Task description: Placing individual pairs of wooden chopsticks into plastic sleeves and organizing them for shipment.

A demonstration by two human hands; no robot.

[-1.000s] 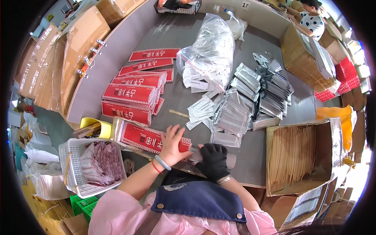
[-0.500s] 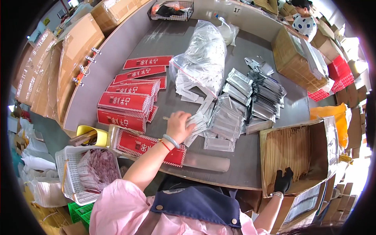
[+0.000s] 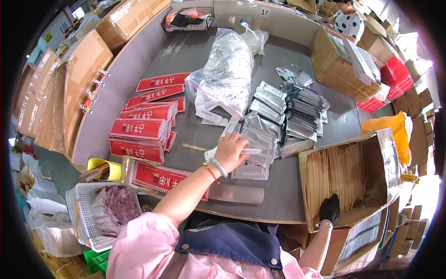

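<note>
Watching a slim packet (image 3: 252,151), we see it white and flat, clamped between thumb and fingers of our left hand (image 3: 231,151), over silvery packets (image 3: 263,138). Our gloved right hand (image 3: 329,208) meets thin sticks (image 3: 332,176); whether its fingers grip, we cannot tell.

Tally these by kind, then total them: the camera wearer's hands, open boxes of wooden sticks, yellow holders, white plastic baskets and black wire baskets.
Hands, the bare left hand and the black-gloved right hand: 2
Open cardboard box of wooden sticks: 1
Yellow holder: 1
White plastic basket: 1
Black wire basket: 1
Total: 6
</note>
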